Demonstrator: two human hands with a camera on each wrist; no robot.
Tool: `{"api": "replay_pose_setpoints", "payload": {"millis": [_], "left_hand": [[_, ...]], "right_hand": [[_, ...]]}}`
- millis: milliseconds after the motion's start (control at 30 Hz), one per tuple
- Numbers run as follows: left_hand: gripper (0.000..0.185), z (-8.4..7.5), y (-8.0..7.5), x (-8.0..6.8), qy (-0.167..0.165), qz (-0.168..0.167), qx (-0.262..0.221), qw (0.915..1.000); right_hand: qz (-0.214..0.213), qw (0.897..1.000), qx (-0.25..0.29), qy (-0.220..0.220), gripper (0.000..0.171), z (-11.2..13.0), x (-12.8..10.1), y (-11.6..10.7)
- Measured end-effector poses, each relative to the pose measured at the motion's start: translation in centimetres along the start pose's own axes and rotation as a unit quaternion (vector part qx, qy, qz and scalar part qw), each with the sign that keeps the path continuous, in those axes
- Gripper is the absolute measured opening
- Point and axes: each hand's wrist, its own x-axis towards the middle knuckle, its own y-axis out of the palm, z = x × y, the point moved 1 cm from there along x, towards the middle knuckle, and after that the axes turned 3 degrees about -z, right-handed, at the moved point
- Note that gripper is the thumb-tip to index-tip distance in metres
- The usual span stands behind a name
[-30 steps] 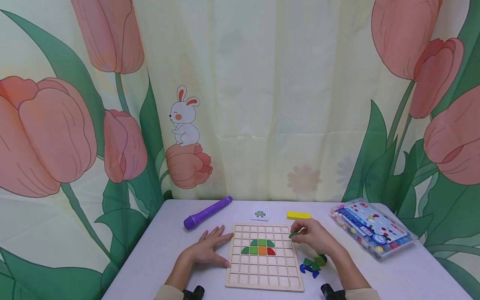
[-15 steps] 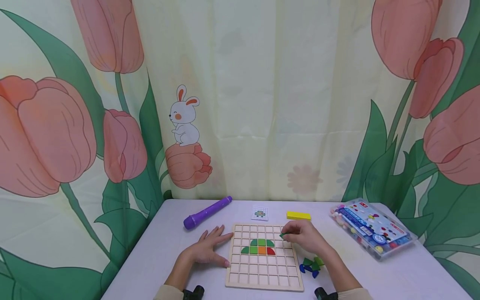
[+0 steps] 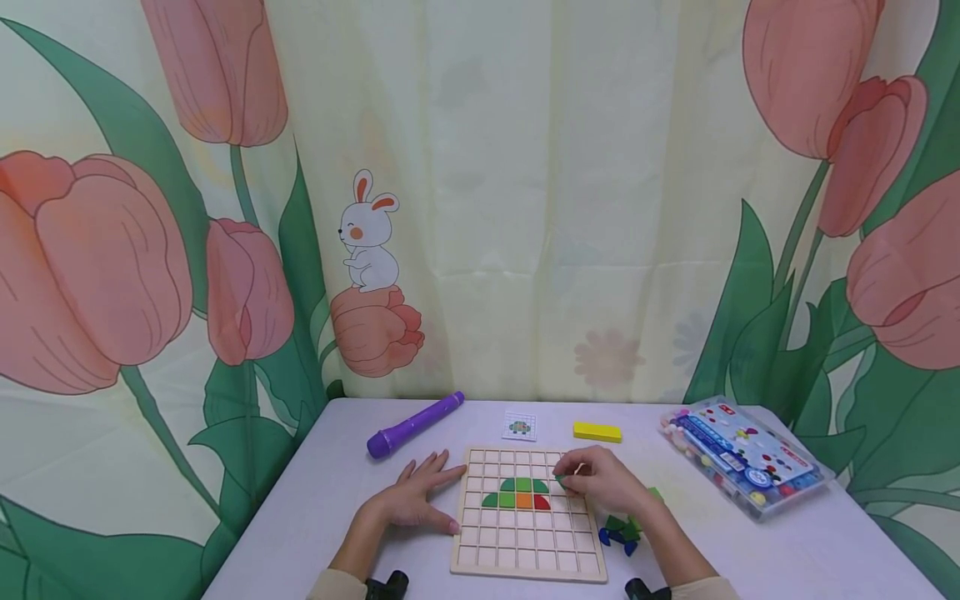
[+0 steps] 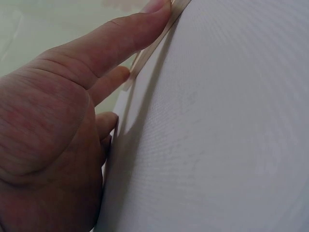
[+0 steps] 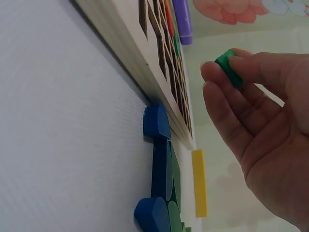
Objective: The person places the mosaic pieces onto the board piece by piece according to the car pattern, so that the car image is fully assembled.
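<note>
1. Right hand (image 3: pixel 603 483) pinches one small green piece (image 5: pixel 229 68) between thumb and fingertips, above the grid board (image 3: pixel 525 562), over its far right cells.
2. Left hand (image 3: pixel 416 498) lies flat on the table (image 3: pixel 315 508), fingers spread; fingertips touch the board's left edge (image 4: pixel 145 55).
3. One wooden grid board, centre near. Pieces seated in it, counted from the head view: two green on the upper row (image 3: pixel 523 484); on the lower row one green quarter (image 3: pixel 491 500), one green square, one orange square (image 3: pixel 524 502), one red quarter (image 3: pixel 542 502). Six in all.
4. Loose pile (image 3: pixel 622 533) just right of the board's near corner: blue and green pieces, at least two blue (image 5: pixel 155 122); exact count cannot be told.
5. One yellow bar (image 3: pixel 597 431) far right of the board.
6. One purple pen (image 3: pixel 415 424) at far left.
7. One small pattern card (image 3: pixel 520 427) beyond the board.
8. One clear plastic box (image 3: pixel 742 467) at right, well apart from the board.
</note>
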Motion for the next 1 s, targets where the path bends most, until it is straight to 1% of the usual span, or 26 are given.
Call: {"api": "replay_pose_setpoints", "payload": {"millis": [200,367,500,700,800,867,1000], "left_hand": [[0.101,-0.1,0.1,-0.1,0.001,0.001,-0.002,1.0000],[0.101,-0.1,0.1,0.0,0.000,0.001,-0.004,1.0000],[0.101,-0.1,0.1,0.0,-0.002,0.000,-0.004,1.0000],[0.101,-0.1,0.1,0.0,-0.003,0.001,-0.004,1.0000],[0.101,-0.1,0.1,0.0,-0.005,0.001,-0.003,1.0000],[0.102,-0.1,0.1,0.0,-0.005,0.001,-0.002,1.0000],[0.102,0.0,0.1,0.1,-0.006,0.001,-0.002,1.0000]], "right_hand": [[0.019,1.000,-0.014,-0.014,0.022,-0.4,0.2,0.4],[0.016,0.999,-0.038,-0.027,0.025,-0.4,0.4,1.0],[0.010,0.999,-0.044,-0.027,0.023,-0.2,0.5,1.5],[-0.019,0.999,-0.038,-0.003,0.020,0.0,0.6,2.1],[-0.028,0.998,-0.049,-0.002,0.018,0.1,0.7,2.2],[-0.025,0.998,-0.062,-0.008,0.016,0.1,0.8,2.2],[-0.006,0.996,-0.082,-0.018,0.013,-0.1,0.8,2.0]]}}
